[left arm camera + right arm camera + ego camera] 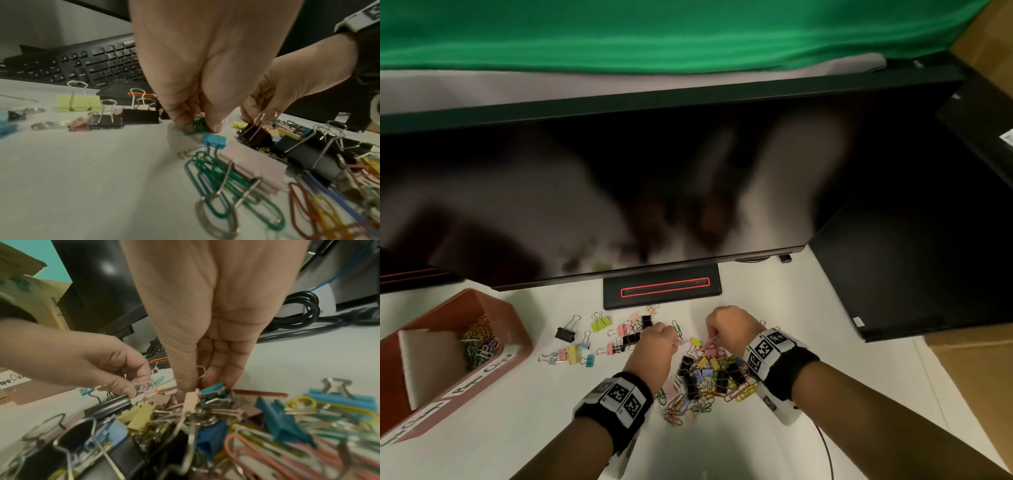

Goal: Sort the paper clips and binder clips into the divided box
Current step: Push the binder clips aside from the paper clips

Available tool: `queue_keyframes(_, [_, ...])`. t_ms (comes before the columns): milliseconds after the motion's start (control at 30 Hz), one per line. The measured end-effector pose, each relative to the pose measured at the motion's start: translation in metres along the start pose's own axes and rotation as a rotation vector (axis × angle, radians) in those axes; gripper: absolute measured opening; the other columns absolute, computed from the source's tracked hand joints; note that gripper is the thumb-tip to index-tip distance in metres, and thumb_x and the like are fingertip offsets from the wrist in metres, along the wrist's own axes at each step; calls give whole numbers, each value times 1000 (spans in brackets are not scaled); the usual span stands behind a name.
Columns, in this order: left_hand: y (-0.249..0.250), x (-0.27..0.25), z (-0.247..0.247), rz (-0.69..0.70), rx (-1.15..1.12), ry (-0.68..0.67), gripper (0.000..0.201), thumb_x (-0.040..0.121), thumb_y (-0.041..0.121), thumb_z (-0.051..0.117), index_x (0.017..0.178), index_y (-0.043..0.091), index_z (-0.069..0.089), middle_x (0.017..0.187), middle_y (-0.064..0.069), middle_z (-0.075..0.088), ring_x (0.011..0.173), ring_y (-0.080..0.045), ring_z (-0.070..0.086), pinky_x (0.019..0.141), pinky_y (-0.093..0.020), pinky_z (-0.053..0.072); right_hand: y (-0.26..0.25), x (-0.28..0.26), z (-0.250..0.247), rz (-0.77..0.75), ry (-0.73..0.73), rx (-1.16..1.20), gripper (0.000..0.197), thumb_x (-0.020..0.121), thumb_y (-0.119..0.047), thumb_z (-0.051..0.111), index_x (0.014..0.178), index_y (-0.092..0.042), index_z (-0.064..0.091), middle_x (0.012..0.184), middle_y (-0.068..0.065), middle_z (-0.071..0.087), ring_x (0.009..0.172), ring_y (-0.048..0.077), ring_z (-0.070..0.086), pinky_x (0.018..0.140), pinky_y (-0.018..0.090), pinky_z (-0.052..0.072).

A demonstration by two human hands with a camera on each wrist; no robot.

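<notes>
The left hand [197, 68] points down at the smooth white bench [82, 178], its fingers [180, 120] bunched together and pinching a small bundle of thin looped wire paper clips [195, 126], green-coated ones showing at the fingertips. Just beside those fingertips lies a small blue binder clip [213, 140] with folded metal handles, and nearer the wrist a matte pink binder clip [252, 167] lies across long green paper clips. The right hand [211, 313] reaches down into the tangled heap of clips [709, 373], fingers pressed together around something small; it looks like a pale pink wire loop [201, 371], though blur makes that unsure. A glossy blue binder clip [213, 390] sits directly below those fingertips. Left of the left fingers, separate black, yellow, pink and blue binder clips [585, 339] are scattered, and farther left stands the reddish-brown box [493, 308] with a pale card divider; coloured paper clips [479, 342] fill its far compartment.
</notes>
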State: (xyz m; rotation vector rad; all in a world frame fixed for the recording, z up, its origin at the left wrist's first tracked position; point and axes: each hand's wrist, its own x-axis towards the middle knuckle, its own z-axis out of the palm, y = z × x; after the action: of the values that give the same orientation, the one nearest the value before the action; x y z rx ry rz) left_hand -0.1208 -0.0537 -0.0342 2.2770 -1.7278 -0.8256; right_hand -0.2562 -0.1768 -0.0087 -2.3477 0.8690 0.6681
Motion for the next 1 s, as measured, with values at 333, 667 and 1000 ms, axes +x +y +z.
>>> queue_keyframes(333, [-3, 0, -1, 17, 55, -52, 21, 90, 3, 46, 109, 8, 54, 109, -8, 56, 100, -20, 51, 81, -25, 41, 4, -1, 0, -73, -17, 74, 13, 86, -14, 58, 98, -17, 62, 103, 4, 66, 94, 22, 59, 74, 25, 45])
queue_keyframes(667, [-33, -59, -103, 92, -438, 143, 9, 86, 17, 63, 81, 22, 57, 78, 5, 61, 75, -11, 57, 70, -23, 45, -39, -19, -28, -208, 101, 216, 16, 88, -16, 60, 101, -14, 70, 102, 4, 68, 93, 18, 61, 82, 24, 46])
queue_keyframes(1000, [-159, -149, -204, -258, -437, 461, 9, 87, 14, 61, 79, 18, 57, 70, 5, 63, 64, -4, 60, 58, -11, 42, -252, 32, -68, -516, 367, 331, 8, 81, -11, 67, 87, -13, 71, 88, 6, 66, 76, 13, 56, 77, 25, 44])
